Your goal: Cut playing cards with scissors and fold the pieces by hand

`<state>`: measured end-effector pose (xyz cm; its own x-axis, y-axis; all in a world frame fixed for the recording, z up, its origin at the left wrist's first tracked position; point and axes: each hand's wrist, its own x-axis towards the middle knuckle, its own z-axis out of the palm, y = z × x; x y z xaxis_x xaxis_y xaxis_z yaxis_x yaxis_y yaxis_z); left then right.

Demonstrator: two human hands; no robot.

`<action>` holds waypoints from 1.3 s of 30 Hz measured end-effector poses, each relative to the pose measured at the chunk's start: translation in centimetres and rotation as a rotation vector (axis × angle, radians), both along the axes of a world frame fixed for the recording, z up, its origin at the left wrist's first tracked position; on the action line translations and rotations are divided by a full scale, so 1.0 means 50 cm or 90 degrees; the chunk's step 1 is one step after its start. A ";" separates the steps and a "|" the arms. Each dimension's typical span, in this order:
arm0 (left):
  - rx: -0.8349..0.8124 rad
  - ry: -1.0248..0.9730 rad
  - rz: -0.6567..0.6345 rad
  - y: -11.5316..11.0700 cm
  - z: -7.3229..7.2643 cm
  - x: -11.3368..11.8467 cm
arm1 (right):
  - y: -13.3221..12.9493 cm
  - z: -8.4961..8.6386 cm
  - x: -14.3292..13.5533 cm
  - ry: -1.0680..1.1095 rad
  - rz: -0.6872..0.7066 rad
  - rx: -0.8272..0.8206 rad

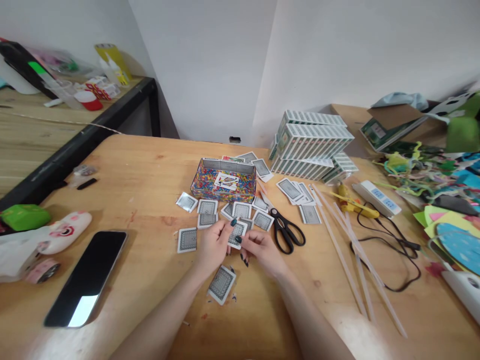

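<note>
Between my two hands is a playing card [237, 235], its grey patterned back facing up. My left hand [215, 246] pinches its left side, thumb on top. My right hand [262, 250] grips its right edge between thumb and fingers. One more card [222, 285] lies on the table just below my hands. Several others, such as one at the left [187, 240], are scattered face down beyond them. Behind these stands an open box [224, 195] covered in a colourful pattern, with a face-up card [226, 181] in it. Black-handled scissors [285, 230] lie right of my right hand.
Striped card boxes [315, 142] are stacked at the back right. Clear glue sticks [362, 265], a yellow glue gun [356, 202] with its cord, and a power strip [378, 196] lie at the right. A phone [88, 275] and a white figure-like object [45, 240] are at the left.
</note>
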<state>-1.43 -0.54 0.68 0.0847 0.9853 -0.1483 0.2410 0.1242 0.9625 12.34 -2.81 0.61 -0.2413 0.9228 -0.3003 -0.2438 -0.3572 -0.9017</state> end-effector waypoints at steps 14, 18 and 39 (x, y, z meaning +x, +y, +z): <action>-0.111 -0.123 -0.042 0.009 0.022 0.001 | 0.008 -0.008 0.008 0.051 -0.133 -0.031; -0.088 -0.068 -0.031 0.009 0.019 -0.002 | 0.009 -0.005 0.006 0.051 -0.146 -0.024; -0.049 -0.137 -0.129 0.002 0.018 -0.003 | 0.010 -0.008 0.028 0.200 -0.094 -0.099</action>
